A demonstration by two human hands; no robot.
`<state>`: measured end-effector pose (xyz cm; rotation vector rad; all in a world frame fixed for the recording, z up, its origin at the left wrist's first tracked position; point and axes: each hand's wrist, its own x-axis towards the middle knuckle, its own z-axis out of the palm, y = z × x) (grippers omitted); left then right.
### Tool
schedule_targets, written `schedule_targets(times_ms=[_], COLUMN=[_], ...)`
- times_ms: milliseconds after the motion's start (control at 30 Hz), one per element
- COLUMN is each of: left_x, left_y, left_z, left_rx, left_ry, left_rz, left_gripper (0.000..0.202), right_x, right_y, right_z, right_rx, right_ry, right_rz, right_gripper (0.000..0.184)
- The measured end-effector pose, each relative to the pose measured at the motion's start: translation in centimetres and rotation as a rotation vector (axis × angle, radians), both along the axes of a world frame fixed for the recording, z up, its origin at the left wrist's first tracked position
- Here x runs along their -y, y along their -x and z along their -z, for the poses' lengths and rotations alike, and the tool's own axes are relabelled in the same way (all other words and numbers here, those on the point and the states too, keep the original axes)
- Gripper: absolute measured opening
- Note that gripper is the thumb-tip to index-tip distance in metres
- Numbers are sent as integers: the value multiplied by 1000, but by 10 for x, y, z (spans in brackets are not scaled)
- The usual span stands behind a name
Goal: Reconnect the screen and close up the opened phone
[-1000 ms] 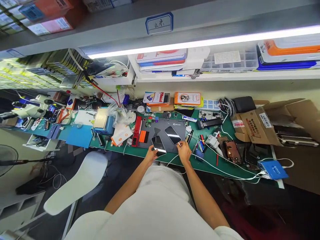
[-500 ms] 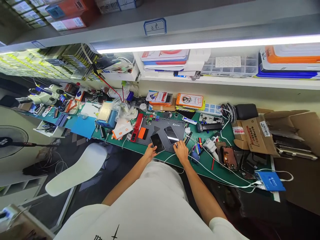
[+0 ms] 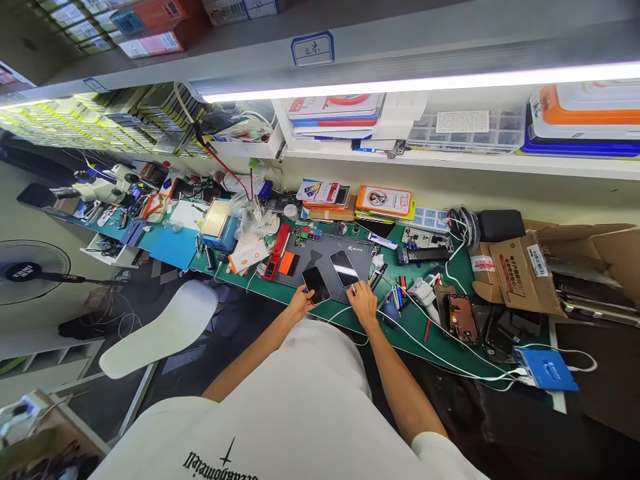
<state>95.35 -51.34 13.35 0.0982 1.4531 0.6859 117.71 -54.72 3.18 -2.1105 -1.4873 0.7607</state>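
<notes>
My left hand (image 3: 301, 302) is closed around the lower left edge of a dark-screened smartphone (image 3: 317, 287), held over the front edge of a dark grey work mat (image 3: 325, 245). A second smartphone (image 3: 344, 267), with a bright reflection across its screen, lies on the mat just up and to the right. At its lower end are the bent fingers of my right hand (image 3: 363, 301), closed on the phone's edge; the fingertips are partly hidden. Beside that hand lie dark pen-like tools (image 3: 379, 275). A red tool (image 3: 277, 252) and an orange-and-black piece (image 3: 289, 263) are on the mat's left side.
Across the green bench (image 3: 345, 317) run white cables (image 3: 430, 347). To the right are a blue box (image 3: 551, 371), phone parts (image 3: 463, 317) and an open carton (image 3: 530, 273). A boxy blue device (image 3: 219, 230) stands left; a white seat (image 3: 163, 327) is near the bench.
The whole view has shifted slightly. Both hands keep nearly the same places at the two smartphones, and the reflection on the right-hand phone's screen has moved lower.
</notes>
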Motion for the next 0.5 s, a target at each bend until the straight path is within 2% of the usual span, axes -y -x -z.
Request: schedule_targets(times_ms=[233,367,500], left_x=[-8,-14,-14], left_y=[-6,-13,-20], left_z=[-6,-6,-2], left_rx=[47,90,114], left_ry=[-38,-75,-95], left_rz=[-42,-71,-68], left_gripper=[39,36,35], right_x=[11,28,37], right_y=[3,32,59], right_z=[-33,-52,-64], right_rx=[-375,-650,-832], right_ry=[62,139,196], right_rz=[165,178,210], right_gripper=[37,39,39])
